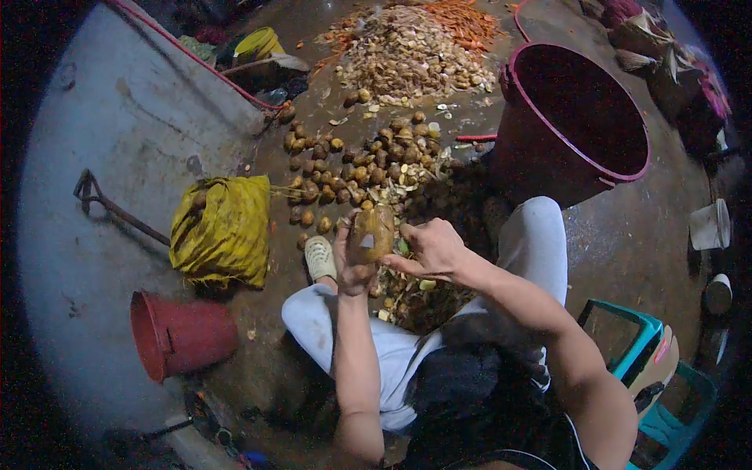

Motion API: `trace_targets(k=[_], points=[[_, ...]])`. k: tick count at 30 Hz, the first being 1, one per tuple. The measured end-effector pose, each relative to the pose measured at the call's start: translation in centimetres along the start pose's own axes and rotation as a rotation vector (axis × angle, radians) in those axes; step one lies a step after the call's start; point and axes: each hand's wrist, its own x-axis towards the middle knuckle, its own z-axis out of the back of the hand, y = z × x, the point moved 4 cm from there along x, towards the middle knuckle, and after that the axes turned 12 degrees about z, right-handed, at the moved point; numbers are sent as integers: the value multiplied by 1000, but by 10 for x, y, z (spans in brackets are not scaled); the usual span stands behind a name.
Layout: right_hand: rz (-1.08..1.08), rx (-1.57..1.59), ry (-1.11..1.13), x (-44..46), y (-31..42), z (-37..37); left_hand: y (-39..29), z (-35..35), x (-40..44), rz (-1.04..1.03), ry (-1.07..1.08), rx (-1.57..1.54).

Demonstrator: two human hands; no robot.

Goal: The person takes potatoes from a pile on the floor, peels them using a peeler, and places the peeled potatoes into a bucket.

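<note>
My left hand is wrapped round a large brown tuber, holding it up between my knees. A small pale grey patch shows on the side of the tuber. To its right, my right hand has curled fingers, and its thumb reaches to the tuber's lower end. Whatever those fingers hold is hidden from this angle. Below both hands lie dark and pale peelings on the floor. Just beyond, many loose brown tubers are spread over the ground.
A tall dark red tub stands at the right. Farther off lie heaped pale pieces and orange peelings. On the left are a yellow sack, a red bucket and a long-handled tool. A teal chair is behind my right arm.
</note>
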Motion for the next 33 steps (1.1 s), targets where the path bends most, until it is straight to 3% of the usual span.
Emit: trace_targets(k=[3, 5, 6, 9, 12, 19, 23, 26, 29, 31, 33], points=[[82, -96, -36, -1, 7, -3, -6, -4, 2, -48, -90, 64], [60, 57, -26, -1, 5, -9, 12, 10, 6, 324, -424, -550], [59, 58, -27, 1, 1, -10, 15, 12, 3, 325, -425, -550], [-159, 305, -32, 7, -14, 9, 5, -11, -9, -25, -170, -24], [-106, 301, -99, 5, -20, 7, 2, -13, -4, -3, -82, 50], [-98, 284, -38, 6, -17, 7, 8, -9, -1, 58, 92, 29], [-61, 233, -87, 4, -17, 2, 6, -13, -1, 72, 86, 6], [-109, 231, -4, 3, -15, 1, 9, -10, -2, 67, 25, 14], [-28, 279, -107, 2, -9, 0, 12, -9, -5, 18, 47, 7], [-1, 83, -94, 2, 1, 3, 18, 3, -9, -165, -39, -41], [19, -24, -79, 1, 5, 1, 14, 5, -8, -144, -16, -50]])
